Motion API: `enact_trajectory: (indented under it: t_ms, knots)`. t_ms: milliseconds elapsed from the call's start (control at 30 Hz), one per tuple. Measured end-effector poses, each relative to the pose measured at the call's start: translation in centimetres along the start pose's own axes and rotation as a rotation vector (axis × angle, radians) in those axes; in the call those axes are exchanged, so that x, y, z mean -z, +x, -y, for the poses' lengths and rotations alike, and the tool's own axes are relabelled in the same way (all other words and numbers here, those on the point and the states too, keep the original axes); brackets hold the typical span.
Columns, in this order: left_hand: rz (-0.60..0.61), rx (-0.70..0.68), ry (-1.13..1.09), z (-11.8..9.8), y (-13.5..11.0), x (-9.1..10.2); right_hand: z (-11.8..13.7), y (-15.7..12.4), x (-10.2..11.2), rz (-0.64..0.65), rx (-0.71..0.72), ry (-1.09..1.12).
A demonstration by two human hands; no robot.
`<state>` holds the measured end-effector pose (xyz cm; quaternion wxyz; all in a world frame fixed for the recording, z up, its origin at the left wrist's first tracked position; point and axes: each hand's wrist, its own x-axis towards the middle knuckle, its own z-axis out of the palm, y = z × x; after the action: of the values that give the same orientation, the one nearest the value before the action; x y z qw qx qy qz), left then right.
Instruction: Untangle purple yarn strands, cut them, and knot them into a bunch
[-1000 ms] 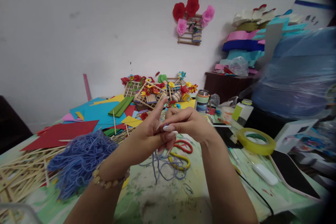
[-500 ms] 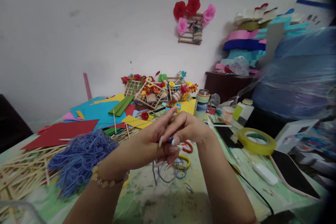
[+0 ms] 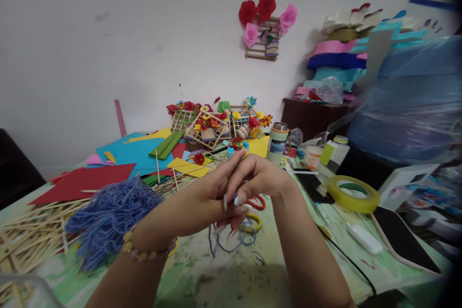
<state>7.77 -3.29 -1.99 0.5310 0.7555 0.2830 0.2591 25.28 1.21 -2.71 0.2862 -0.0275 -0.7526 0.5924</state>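
Observation:
My left hand (image 3: 202, 204) and my right hand (image 3: 258, 178) meet over the middle of the table. Between their closed fingertips a small bit of blue yarn (image 3: 236, 197) shows; the fingers cover most of what they pinch. A loose curl of the same blue yarn (image 3: 228, 250) shows below my fingers, over the table. Partly behind the hands are a red looped handle (image 3: 258, 202) and a yellow looped handle (image 3: 257, 223), apparently of scissors. A tangled heap of blue yarn (image 3: 111, 216) lies left of my left wrist, which wears a beaded bracelet.
Thin wooden sticks (image 3: 25, 236) and coloured paper (image 3: 86, 180) spread across the left. Stick lattices with paper flowers (image 3: 207, 130) stand at the back. A flask (image 3: 277, 142), yellow tape roll (image 3: 352, 194), white case (image 3: 365, 239) and phone (image 3: 404, 238) occupy the right.
My right fingers have shifted slightly over the pinched spot, and both hands remain together. The yarn curl and the things on the table look the same.

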Motion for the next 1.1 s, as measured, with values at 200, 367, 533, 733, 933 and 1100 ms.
enact_trajectory:
  t_ms: [200,367,533,733,933,1100]
  knots:
    - [0.031,-0.172,-0.260,0.6,1.2,0.6,0.0,-0.1,-0.4,-0.328,0.046,0.046]
    - [-0.182,-0.263,-0.225,1.2,1.9,2.6,1.1,-0.9,1.4,-0.783,0.356,0.160]
    - [-0.292,-0.211,-0.087,1.6,2.0,4.5,2.9,-3.5,3.9,-0.905,0.632,0.349]
    - [-0.260,-0.131,0.157,1.6,1.3,6.4,5.0,-7.3,4.1,-0.802,0.897,0.419]
    - [-0.377,-0.167,0.358,2.1,1.8,5.9,3.8,-4.4,0.3,-0.669,0.072,-0.171]
    - [-0.386,-0.209,0.393,2.1,2.2,5.4,1.0,-0.3,-1.4,-0.334,-0.305,-0.228]
